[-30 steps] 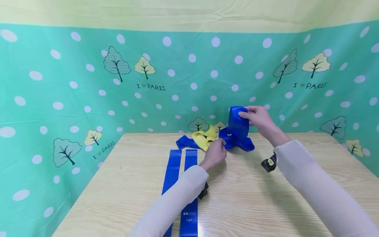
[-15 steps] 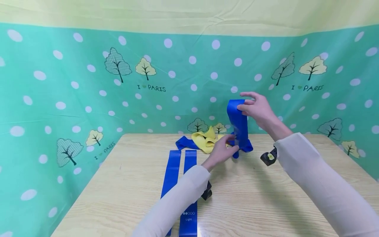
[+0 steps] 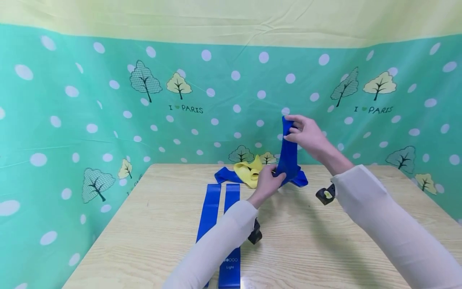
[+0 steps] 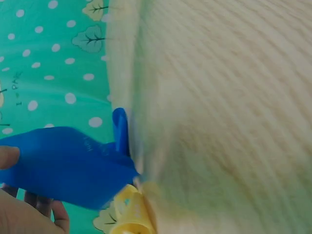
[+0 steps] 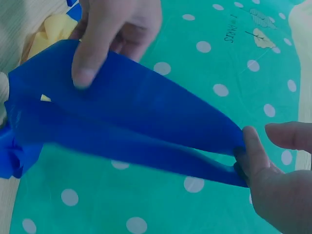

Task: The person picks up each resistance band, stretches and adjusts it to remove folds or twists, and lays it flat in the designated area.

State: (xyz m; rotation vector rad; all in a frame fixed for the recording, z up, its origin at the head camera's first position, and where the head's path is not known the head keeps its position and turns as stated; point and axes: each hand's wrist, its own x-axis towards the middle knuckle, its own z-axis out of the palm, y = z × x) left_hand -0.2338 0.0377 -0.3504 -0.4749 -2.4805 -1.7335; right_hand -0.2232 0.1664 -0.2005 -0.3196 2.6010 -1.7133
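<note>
A blue resistance loop band is stretched upright near the back of the table, between both hands. My right hand holds its upper end with thumb and fingers. Lower down, my left hand pinches the band, its thumb lying across the outer face in the right wrist view. That view also shows the two layers of the loop spread apart. In the left wrist view, the blue band runs from the fingers toward the table edge. A crumpled yellow band lies just left of it.
Two blue bands lie lengthwise on the wooden table, the left band beside the right band, which is marked "Light". Another blue piece pokes out behind the yellow one. A green dotted curtain hangs behind the table.
My right hand has lifted the blue band's end higher, drawing it out of the bundle. My left hand left the bundle, opened, and now pinches the band's lower part.
</note>
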